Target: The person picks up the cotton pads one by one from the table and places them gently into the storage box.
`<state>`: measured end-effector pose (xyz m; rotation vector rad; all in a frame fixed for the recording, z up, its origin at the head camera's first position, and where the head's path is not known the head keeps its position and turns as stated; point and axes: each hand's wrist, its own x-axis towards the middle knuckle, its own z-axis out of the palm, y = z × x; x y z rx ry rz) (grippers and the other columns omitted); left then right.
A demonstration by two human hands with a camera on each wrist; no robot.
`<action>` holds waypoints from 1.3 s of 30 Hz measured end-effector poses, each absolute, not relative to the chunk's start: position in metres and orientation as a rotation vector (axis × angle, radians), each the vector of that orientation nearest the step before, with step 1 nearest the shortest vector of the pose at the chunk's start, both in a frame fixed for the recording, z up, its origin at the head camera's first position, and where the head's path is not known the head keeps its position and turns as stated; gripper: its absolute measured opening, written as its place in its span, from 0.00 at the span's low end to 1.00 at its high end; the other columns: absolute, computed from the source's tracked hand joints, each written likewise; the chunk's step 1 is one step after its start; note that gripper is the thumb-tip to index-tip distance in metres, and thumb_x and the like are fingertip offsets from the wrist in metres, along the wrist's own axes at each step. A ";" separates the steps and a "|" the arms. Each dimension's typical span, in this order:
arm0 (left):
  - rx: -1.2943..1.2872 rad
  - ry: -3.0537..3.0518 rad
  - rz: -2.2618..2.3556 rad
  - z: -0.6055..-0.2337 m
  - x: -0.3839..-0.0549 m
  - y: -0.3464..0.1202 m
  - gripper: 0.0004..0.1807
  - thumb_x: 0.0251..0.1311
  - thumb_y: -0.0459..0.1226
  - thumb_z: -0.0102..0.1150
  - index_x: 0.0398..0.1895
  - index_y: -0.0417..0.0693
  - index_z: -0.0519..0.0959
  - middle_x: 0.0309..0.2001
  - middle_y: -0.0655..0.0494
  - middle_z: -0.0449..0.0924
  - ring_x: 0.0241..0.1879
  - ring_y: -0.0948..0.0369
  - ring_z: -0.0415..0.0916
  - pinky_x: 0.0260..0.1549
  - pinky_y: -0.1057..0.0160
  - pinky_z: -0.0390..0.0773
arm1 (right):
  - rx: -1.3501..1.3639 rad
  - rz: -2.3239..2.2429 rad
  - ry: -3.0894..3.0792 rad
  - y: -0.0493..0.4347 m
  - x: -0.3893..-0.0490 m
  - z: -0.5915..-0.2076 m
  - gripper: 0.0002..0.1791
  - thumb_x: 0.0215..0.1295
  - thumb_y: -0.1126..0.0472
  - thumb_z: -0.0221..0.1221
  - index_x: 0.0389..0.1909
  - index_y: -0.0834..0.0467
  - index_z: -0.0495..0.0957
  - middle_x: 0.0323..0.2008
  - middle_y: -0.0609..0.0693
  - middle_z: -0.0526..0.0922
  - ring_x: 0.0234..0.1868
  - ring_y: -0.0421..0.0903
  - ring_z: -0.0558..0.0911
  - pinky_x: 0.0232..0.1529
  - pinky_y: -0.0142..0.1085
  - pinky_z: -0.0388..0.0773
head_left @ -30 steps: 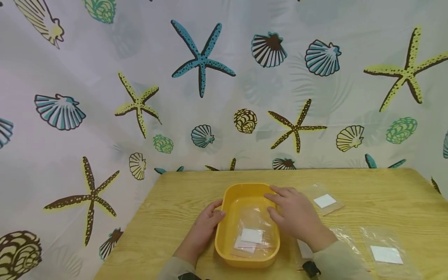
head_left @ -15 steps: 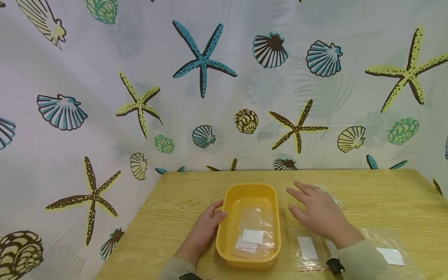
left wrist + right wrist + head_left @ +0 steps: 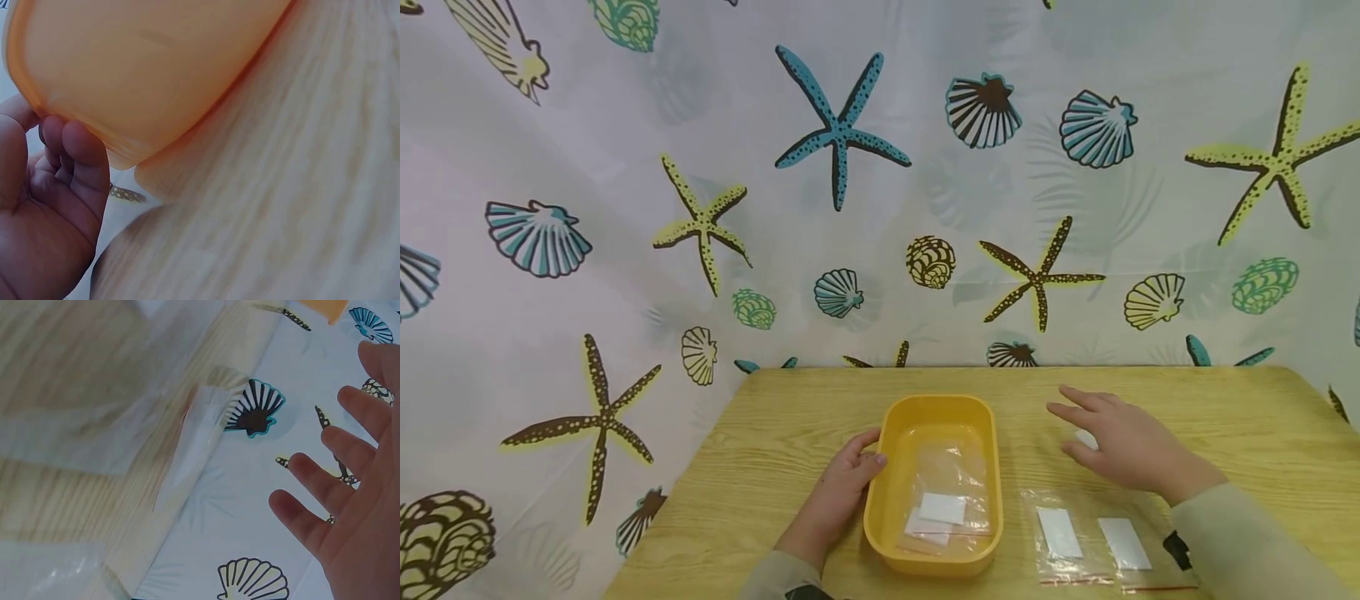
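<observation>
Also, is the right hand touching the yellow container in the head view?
No, the right hand is apart from the yellow container, with bare table showing between them.

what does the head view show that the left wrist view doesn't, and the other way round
Only the head view shows the right hand with its fingers spread, the inside of the tray, the bags in it and others on the table.

Only the left wrist view shows the palm side of the left hand and the tray's outer face beside it.

Both show the left hand at the tray's edge, the table and part of the patterned cloth.
</observation>
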<state>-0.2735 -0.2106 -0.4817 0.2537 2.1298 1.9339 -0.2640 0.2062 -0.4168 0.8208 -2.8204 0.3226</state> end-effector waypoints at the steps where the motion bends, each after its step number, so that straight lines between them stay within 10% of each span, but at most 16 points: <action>1: 0.253 2.132 1.934 -0.482 -0.274 -0.211 0.30 0.77 0.42 0.50 0.78 0.46 0.58 0.56 0.41 0.81 0.52 0.50 0.81 0.48 0.56 0.82 | 0.826 0.325 -2.833 0.210 -0.266 -0.417 0.31 0.71 0.47 0.61 0.72 0.51 0.71 0.74 0.58 0.65 0.67 0.67 0.70 0.61 0.64 0.69; 18: 0.245 2.123 1.948 -0.483 -0.274 -0.212 0.32 0.76 0.43 0.51 0.78 0.45 0.58 0.57 0.40 0.80 0.51 0.50 0.81 0.47 0.57 0.82 | 0.741 0.418 -3.160 0.245 -0.297 -0.437 0.41 0.70 0.36 0.57 0.77 0.52 0.63 0.76 0.63 0.58 0.69 0.74 0.62 0.61 0.69 0.64; 39: 0.239 2.110 1.951 -0.482 -0.273 -0.210 0.32 0.77 0.43 0.51 0.78 0.45 0.57 0.57 0.40 0.79 0.51 0.50 0.81 0.47 0.55 0.83 | 0.710 0.430 -3.144 0.248 -0.305 -0.446 0.36 0.70 0.45 0.59 0.74 0.57 0.67 0.70 0.67 0.66 0.66 0.72 0.68 0.62 0.67 0.65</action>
